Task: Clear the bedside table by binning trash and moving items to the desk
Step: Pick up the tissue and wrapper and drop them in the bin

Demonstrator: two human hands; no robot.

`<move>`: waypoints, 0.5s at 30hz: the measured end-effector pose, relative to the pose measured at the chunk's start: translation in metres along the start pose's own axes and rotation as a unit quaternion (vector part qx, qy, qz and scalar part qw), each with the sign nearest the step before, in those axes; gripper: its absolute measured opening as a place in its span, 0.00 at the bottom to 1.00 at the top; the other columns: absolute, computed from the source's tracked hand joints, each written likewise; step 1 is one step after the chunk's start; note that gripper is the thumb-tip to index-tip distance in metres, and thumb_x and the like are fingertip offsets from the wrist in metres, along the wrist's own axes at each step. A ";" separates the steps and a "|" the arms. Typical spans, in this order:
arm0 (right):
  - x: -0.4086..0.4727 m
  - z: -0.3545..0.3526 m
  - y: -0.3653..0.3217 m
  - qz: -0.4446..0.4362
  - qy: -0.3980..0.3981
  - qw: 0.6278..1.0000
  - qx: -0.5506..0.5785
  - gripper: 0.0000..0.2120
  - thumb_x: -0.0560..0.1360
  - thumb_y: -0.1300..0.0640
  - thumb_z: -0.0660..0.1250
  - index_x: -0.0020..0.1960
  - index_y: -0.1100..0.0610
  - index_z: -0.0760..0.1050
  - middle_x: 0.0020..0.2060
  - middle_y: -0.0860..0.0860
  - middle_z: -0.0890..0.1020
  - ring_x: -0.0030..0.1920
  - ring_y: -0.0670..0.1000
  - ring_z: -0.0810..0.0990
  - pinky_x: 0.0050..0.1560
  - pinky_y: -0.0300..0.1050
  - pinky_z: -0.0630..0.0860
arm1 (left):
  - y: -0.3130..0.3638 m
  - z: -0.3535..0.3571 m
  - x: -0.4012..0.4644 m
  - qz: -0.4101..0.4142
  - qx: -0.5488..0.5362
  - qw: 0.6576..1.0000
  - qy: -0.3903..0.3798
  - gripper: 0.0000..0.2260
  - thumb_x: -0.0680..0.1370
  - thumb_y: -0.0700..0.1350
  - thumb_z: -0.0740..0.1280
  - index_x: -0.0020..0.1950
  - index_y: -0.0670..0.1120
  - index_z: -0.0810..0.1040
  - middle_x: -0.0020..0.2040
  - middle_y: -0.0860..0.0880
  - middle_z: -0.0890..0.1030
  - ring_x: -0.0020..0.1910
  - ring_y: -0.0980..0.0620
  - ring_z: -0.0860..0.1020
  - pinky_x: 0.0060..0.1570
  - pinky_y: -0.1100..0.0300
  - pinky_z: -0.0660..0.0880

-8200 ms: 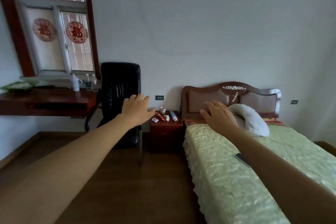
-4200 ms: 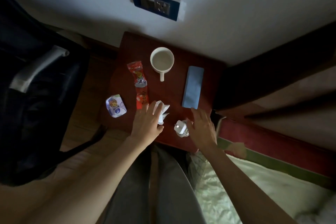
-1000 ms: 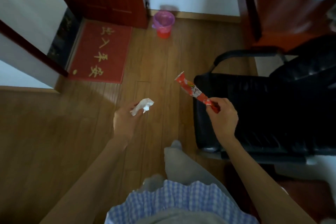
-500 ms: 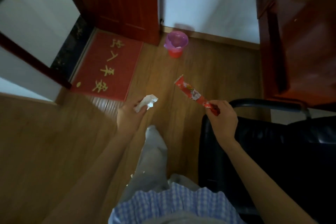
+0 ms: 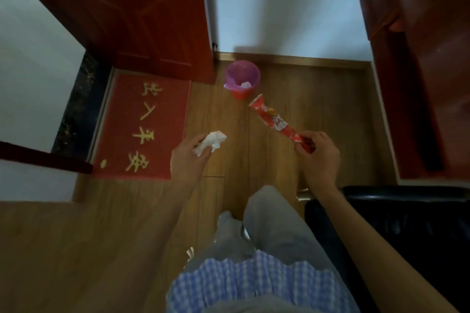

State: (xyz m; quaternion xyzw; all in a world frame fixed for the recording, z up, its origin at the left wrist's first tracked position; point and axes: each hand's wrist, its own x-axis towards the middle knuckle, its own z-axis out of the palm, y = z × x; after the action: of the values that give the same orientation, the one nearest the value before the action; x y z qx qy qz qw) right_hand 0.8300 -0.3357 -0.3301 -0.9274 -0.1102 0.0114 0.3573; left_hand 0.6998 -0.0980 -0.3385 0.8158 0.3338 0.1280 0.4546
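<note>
Left hand (image 5: 187, 160) clamped on crumpled white tissue (image 5: 211, 143); right hand (image 5: 319, 157) pinching long red snack wrapper (image 5: 276, 121) by one end; purple-lined red plastic bin (image 5: 241, 80) ahead on wooden floor (image 5: 305, 99)

bin (image 5: 242, 78) against wall ahead, doormat (image 5: 142, 126) left, chair (image 5: 407, 236) right

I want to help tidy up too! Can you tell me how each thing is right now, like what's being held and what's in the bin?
left hand: closed on the crumpled tissue
right hand: pinching one end of the red wrapper
red wrapper: held out, not yet binned
bin: upright on the floor, lined with a purple bag, white scrap inside
door: cannot tell if open or shut
</note>
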 end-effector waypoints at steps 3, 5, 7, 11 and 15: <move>0.044 0.016 0.000 0.010 -0.005 1.000 0.007 0.07 0.72 0.56 0.70 0.50 0.52 0.78 0.42 0.46 0.79 0.42 0.46 0.78 0.44 0.44 0.79 | 0.000 0.011 0.048 0.009 -0.001 1.000 0.004 0.09 0.73 0.44 0.71 0.53 0.49 0.82 0.43 0.51 0.83 0.40 0.54 0.80 0.41 0.59 0.76; 0.078 0.029 0.001 0.010 -0.009 1.000 0.010 0.07 0.73 0.55 0.70 0.51 0.53 0.78 0.42 0.47 0.80 0.41 0.46 0.79 0.44 0.45 0.79 | 0.000 0.021 0.081 0.017 0.009 1.000 0.000 0.07 0.74 0.44 0.71 0.52 0.48 0.82 0.42 0.51 0.83 0.40 0.55 0.80 0.40 0.60 0.76; 0.117 0.042 0.003 0.020 -0.019 1.000 0.014 0.08 0.72 0.55 0.70 0.51 0.53 0.78 0.42 0.47 0.80 0.41 0.46 0.79 0.44 0.45 0.79 | 0.001 0.032 0.115 0.016 0.012 1.000 0.003 0.07 0.74 0.45 0.70 0.51 0.47 0.82 0.42 0.51 0.83 0.40 0.56 0.80 0.41 0.60 0.76; 0.195 0.066 0.004 0.036 -0.049 0.998 0.022 0.07 0.73 0.56 0.70 0.50 0.52 0.78 0.42 0.46 0.78 0.42 0.45 0.78 0.44 0.39 0.77 | 0.012 0.058 0.183 -0.014 0.024 1.000 0.011 0.06 0.75 0.46 0.70 0.50 0.48 0.82 0.42 0.52 0.83 0.41 0.55 0.80 0.42 0.59 0.76; 0.265 0.080 0.006 0.043 -0.076 0.996 0.024 0.04 0.73 0.57 0.70 0.48 0.52 0.77 0.40 0.43 0.76 0.38 0.41 0.75 0.38 0.30 0.68 | 0.026 0.088 0.246 -0.020 0.047 0.999 0.012 0.09 0.73 0.49 0.68 0.49 0.46 0.82 0.41 0.49 0.84 0.38 0.51 0.81 0.39 0.61 0.76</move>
State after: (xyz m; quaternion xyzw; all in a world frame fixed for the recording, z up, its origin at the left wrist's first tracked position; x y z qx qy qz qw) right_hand 1.0817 -0.2310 -0.3789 -0.9190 -0.0964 0.0997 0.3691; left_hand 0.9392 -0.0023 -0.3892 0.8277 0.3614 0.1131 0.4141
